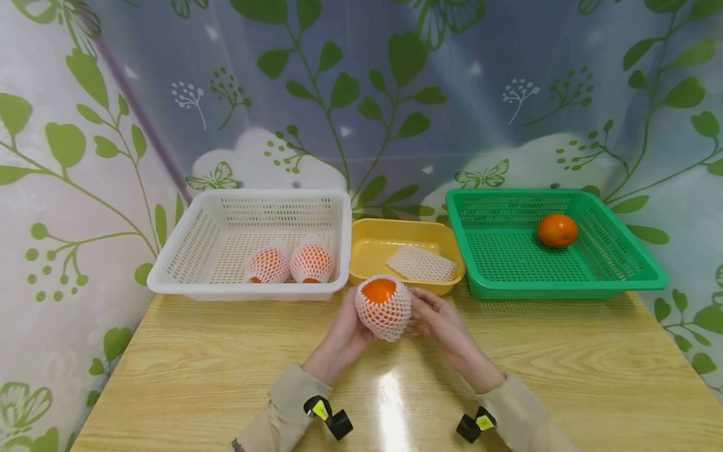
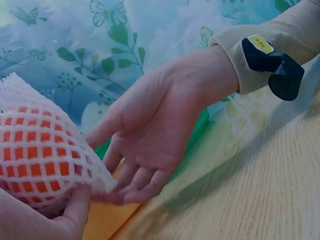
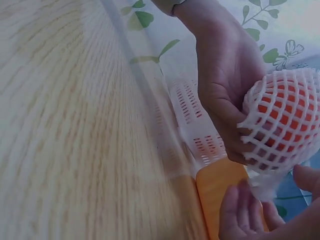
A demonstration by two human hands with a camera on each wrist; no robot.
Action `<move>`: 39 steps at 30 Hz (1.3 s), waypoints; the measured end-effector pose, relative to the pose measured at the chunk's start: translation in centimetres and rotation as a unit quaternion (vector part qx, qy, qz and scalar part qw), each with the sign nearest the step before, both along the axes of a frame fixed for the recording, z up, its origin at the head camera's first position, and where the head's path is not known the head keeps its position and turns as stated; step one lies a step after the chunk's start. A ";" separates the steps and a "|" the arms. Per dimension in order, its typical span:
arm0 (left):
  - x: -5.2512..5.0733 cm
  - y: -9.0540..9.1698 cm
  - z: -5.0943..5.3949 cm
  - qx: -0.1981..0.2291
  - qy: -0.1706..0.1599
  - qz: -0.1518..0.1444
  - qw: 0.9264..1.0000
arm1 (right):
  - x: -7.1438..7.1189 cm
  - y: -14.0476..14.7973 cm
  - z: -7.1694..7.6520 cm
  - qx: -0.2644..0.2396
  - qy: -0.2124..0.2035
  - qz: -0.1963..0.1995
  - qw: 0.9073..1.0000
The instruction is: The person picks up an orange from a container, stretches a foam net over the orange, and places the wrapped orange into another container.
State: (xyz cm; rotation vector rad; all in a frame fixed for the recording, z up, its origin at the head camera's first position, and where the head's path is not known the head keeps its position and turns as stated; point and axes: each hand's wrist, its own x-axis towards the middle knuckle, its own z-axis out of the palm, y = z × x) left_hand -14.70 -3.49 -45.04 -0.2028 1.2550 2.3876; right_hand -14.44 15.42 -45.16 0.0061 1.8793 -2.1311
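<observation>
An orange fruit (image 1: 378,290) sits inside a white foam net (image 1: 386,319), its bare top showing in the head view. My left hand (image 1: 346,333) holds the netted fruit from the left, fingers curled beneath and around it. On the other side, my right hand (image 1: 446,326) is beside the net, its fingers loosely bent. The left wrist view shows the right fingertips at the gathered end of the net (image 2: 102,177); the right hand's palm (image 2: 160,125) is bare. In the right wrist view the left hand (image 3: 227,75) wraps the net's side.
Two netted fruits (image 1: 312,261) lie in the white basket (image 1: 248,289) at left. The yellow tray (image 1: 407,231) in the middle holds a flat foam net (image 1: 420,263). At right, the green basket (image 1: 565,286) contains one bare orange fruit (image 1: 556,230). Wooden table (image 1: 226,351) lies in front.
</observation>
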 end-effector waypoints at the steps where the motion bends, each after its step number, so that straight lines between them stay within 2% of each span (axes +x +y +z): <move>1: 0.0 0.0 0.0 0.005 -0.002 0.000 1.000 | 0.0 0.0 0.0 0.004 0.006 0.001 1.000; 5: 0.0 -0.2 -0.1 0.001 -0.006 -0.007 1.000 | 0.1 -0.1 0.3 0.035 0.059 0.017 0.998; 9: -0.1 -0.3 -0.3 -0.010 -0.004 -0.011 1.000 | 0.4 -0.2 0.5 0.080 0.129 0.073 0.986; 12: -0.1 -0.3 -0.3 -0.011 0.001 -0.007 1.000 | 0.7 -0.6 0.3 0.111 0.163 0.096 0.976; 17: 0.1 -0.1 -0.4 -0.005 -0.010 0.016 1.000 | 0.9 -1.2 -0.1 0.144 0.198 0.073 0.967; 23: 0.1 0.2 -0.5 -0.008 -0.022 0.048 0.999 | 0.9 -1.3 -0.1 0.104 0.196 0.051 0.974; 28: 0.0 0.3 -0.4 -0.018 -0.014 0.056 0.998 | 1.0 -1.1 0.1 0.072 0.179 0.045 0.980; 32: -0.1 0.1 -0.3 -0.064 0.022 0.038 0.997 | 1.0 -1.0 0.5 0.057 0.174 0.033 0.983; 36: -0.1 -0.3 0.2 -0.125 0.086 0.013 0.988 | 0.8 -0.6 0.8 0.064 0.167 0.023 0.984; 39: -0.2 -0.5 0.6 -0.141 0.134 -0.001 0.981 | 0.6 -0.2 0.9 0.078 0.156 0.024 0.984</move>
